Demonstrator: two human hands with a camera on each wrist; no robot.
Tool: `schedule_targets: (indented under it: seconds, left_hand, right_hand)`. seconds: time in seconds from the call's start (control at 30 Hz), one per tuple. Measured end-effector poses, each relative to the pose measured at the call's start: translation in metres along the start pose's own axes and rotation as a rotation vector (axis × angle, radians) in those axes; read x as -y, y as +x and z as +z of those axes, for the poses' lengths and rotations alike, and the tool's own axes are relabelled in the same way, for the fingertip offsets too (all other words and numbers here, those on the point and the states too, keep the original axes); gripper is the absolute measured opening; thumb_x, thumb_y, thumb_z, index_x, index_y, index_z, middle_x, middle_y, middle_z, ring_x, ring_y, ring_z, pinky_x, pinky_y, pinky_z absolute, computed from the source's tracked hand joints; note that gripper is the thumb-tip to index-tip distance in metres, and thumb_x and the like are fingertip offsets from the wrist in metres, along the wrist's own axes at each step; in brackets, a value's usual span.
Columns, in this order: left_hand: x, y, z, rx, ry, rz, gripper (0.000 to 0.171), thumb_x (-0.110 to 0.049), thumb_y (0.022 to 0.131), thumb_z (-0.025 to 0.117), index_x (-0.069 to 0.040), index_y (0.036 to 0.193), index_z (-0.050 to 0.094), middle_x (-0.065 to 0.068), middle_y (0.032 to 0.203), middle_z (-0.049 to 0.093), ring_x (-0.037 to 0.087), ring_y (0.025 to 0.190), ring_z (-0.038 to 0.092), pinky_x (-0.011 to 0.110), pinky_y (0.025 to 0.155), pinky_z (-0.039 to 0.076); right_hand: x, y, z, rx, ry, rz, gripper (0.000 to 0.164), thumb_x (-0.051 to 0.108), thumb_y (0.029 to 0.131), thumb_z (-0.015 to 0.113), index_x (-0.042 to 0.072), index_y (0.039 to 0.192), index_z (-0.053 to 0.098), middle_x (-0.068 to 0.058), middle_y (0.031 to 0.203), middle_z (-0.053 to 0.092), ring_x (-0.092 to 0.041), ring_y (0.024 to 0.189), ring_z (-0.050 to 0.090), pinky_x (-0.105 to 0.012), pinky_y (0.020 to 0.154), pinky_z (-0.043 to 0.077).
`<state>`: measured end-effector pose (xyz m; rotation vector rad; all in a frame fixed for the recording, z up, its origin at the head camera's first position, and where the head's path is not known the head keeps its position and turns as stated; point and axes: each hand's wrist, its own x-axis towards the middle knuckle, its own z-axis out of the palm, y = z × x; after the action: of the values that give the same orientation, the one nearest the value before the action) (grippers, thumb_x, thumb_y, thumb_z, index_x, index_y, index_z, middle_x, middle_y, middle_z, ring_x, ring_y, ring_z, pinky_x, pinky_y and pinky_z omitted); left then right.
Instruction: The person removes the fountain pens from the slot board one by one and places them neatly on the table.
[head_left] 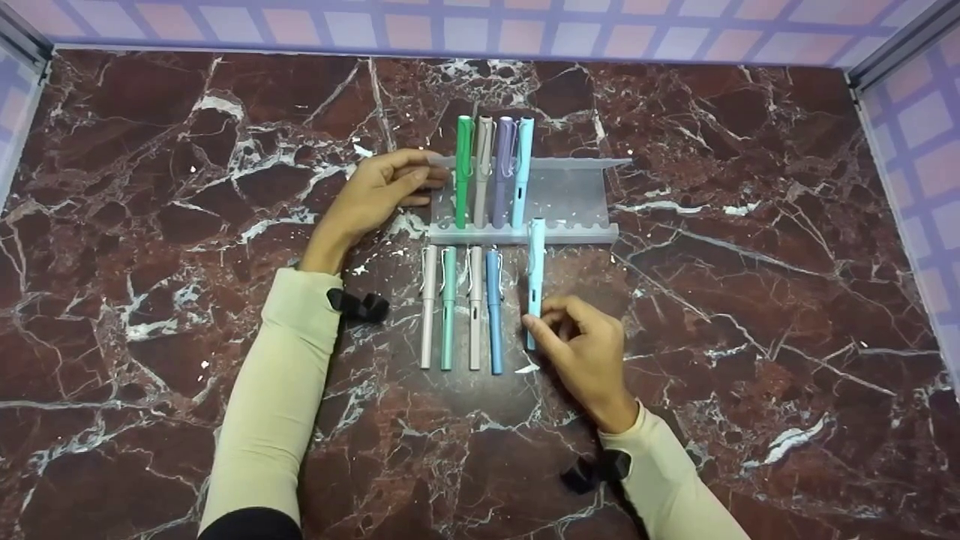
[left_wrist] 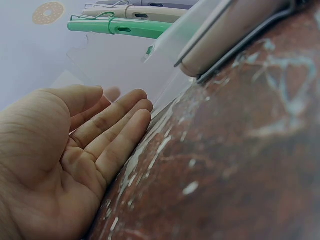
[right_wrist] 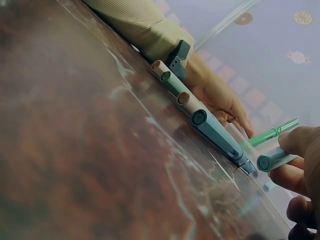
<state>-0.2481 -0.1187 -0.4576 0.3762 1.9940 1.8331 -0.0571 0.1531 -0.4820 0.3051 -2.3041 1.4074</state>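
Observation:
My right hand (head_left: 589, 349) pinches the lower end of a light blue pen (head_left: 536, 262) between thumb and fingers. The pen's clip end overlaps the front ledge of a translucent notched pen rack (head_left: 570, 196). In the right wrist view, the held pen's round end (right_wrist: 265, 162) faces the camera. At the rack's left edge rests my left hand (head_left: 382, 187), its fingers loosely extended against the plastic in the left wrist view. Across the rack lie a green pen (head_left: 463, 172), a taupe pen (head_left: 483, 172), a purple pen (head_left: 503, 172) and another light blue pen (head_left: 523, 172).
In front of the rack lie a pale pink pen (head_left: 428, 307), a mint green pen (head_left: 448, 307), a beige pen (head_left: 475, 307) and a blue pen (head_left: 493, 311), side by side. The marbled tabletop (head_left: 750, 262) meets checked panels (head_left: 480, 30) behind and at the sides.

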Motion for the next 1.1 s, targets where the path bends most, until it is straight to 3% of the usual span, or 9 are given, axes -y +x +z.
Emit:
schedule_targets:
  seconds: [0.6, 1.1]
  left_hand:
    - [0.001, 0.0, 0.0, -0.007, 0.012, 0.004, 0.032, -0.01, 0.105, 0.049, -0.005, 0.135, 0.059, 0.018, 0.132, 0.063, 0.029, 0.12, 0.063, 0.034, 0.1, 0.057]
    - [0.0, 0.0, 0.001, -0.004, -0.01, -0.012, 0.032, -0.01, 0.105, 0.049, -0.006, 0.135, 0.059, 0.017, 0.134, 0.062, 0.029, 0.121, 0.062, 0.035, 0.102, 0.056]
  right_hand:
    - [0.004, -0.014, -0.004, 0.042, -0.039, -0.012, 0.016, 0.004, 0.078, 0.084, 0.003, 0.082, 0.069, 0.001, 0.066, 0.068, -0.005, 0.051, 0.049, -0.013, 0.043, 0.039]
    - [0.006, -0.015, -0.005, 0.08, -0.119, 0.007, 0.016, 0.003, 0.076, 0.084, 0.004, 0.08, 0.068, 0.002, 0.061, 0.064, -0.008, 0.049, 0.052, -0.012, 0.044, 0.043]
